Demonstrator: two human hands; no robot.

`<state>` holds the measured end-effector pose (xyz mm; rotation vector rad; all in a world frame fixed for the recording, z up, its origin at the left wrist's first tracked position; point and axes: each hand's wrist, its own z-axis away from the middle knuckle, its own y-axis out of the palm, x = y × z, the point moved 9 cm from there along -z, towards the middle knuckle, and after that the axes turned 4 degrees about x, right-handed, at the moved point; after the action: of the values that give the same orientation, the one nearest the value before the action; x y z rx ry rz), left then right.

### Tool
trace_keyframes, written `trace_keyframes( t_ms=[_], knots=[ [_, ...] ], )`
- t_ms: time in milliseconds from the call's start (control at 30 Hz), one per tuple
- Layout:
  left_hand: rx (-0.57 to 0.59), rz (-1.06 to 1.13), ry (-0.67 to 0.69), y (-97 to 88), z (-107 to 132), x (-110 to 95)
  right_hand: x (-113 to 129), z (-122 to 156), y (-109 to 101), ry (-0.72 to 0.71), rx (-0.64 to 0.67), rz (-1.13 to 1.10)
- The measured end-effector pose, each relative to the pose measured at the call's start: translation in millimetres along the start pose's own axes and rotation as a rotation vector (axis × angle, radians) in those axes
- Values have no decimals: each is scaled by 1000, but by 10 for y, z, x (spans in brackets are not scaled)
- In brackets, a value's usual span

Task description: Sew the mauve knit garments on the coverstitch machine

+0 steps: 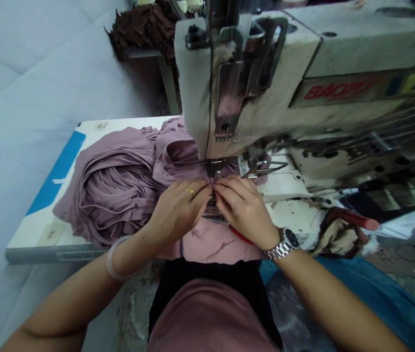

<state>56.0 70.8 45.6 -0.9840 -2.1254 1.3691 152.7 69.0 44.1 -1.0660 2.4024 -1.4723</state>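
Mauve folded fabric is lying in two adjoining heaps, left of and beyond the left hand. That hand and the right hand are nearly meeting, fingers narrowly bunched; what they are pinching, I cannot tell. One off-white metal sewing machine is standing just beyond them; one pink cloth is lying between the wrists.

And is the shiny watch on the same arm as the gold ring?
No, the right hand has the silver watch at its wrist, and the left hand wears the gold ring.
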Motion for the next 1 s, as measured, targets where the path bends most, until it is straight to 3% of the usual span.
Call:
trace_keyframes(
  t_ms=[333, 600, 833, 1000],
  knots=[
    [26, 109, 12, 24, -87, 171, -161, -35, 68, 73, 64, -65],
    [26, 106, 42, 36, -74, 242, -200, 5, 80, 33, 93, -50],
    [26, 79, 48, 46, -69, 199, -137, -24, 98, 29, 162, 73],
    [10, 25, 54, 92, -32, 101, 25, -34, 123, -101, 191, 203]
  ],
)
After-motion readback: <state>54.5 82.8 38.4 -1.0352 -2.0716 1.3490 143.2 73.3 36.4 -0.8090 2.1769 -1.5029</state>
